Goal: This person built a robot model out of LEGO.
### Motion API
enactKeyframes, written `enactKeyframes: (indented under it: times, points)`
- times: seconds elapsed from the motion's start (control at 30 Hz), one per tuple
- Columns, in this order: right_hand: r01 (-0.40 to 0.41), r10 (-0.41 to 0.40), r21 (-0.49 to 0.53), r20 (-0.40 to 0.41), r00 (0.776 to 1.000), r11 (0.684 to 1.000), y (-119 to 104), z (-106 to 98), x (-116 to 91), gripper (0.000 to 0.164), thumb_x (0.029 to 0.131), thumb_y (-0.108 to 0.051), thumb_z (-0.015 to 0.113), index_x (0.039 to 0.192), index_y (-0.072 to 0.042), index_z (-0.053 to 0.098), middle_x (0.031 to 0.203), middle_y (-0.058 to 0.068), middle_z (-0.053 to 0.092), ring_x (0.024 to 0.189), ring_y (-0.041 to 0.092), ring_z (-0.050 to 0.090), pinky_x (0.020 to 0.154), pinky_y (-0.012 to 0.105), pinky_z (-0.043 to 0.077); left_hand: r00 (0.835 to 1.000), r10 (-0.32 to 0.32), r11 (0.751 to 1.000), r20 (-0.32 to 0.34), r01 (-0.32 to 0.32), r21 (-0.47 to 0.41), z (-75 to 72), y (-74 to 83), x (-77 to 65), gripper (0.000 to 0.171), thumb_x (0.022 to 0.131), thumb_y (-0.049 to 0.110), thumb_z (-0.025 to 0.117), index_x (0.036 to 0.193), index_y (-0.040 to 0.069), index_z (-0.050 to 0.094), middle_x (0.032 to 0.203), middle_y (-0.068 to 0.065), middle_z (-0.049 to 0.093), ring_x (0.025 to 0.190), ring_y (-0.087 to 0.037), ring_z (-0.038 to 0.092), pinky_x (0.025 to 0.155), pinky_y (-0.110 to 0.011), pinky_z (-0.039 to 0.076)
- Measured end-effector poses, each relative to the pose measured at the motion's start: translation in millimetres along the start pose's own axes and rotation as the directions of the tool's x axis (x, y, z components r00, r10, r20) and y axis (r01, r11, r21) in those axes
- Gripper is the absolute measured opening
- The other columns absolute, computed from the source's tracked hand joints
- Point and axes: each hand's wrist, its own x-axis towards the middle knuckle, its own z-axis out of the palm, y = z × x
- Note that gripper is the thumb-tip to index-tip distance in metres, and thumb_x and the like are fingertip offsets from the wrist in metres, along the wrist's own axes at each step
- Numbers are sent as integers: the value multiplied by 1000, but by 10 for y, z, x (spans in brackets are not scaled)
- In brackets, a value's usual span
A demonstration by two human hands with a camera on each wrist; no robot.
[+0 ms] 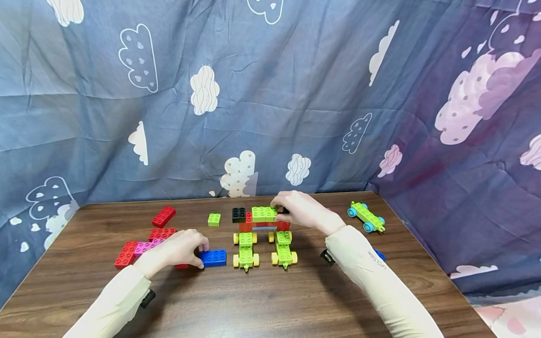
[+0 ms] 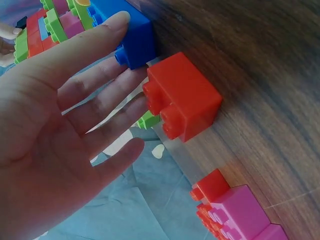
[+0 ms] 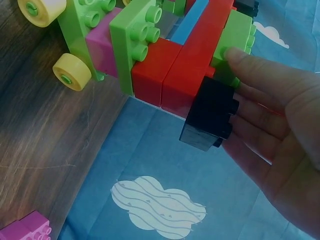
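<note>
- Red bricks (image 1: 126,255) and pink bricks (image 1: 146,247) are lying together on the left of the desk (image 1: 270,303).
- Beside them, the left hand (image 1: 178,248) is pinching a blue brick (image 1: 214,258) by its near end between thumb and fingers; that brick is showing just left of the wheeled structure.
- The structure (image 1: 246,228) is standing mid-desk on yellow wheels, a black brick (image 1: 238,215) sitting at its upper left.
- The right hand (image 1: 302,210) is gripping a light-green brick (image 1: 270,214) on top, fingers curling behind it.
- Far right, a blue-wheeled green base (image 1: 366,216) is resting alone.
</note>
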Motion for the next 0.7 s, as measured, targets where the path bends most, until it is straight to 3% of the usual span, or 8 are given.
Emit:
enactKeyframes:
  times: [0.37,0.7]
  points:
    - [29,-29,8,-16,999,1000,18,11,-22,17,89,-20,74,103,-10,71,97,4,70,83,12,63,76,33,55,1000,5,999,-1,-5,-49,29,-59,-21,28,73,23,87,95,11,74,88,-1,72,87,-17,61,77,-37,53]
    - [25,-25,8,-8,1000,1000,35,27,-34,21,90,-21,73,107,-9,71,102,5,72,86,13,65,78,33,56,993,81,996,-91,-83,-23,20,-177,-27,26,76,22,83,97,8,74,87,-1,70,85,-17,59,75,-30,51]
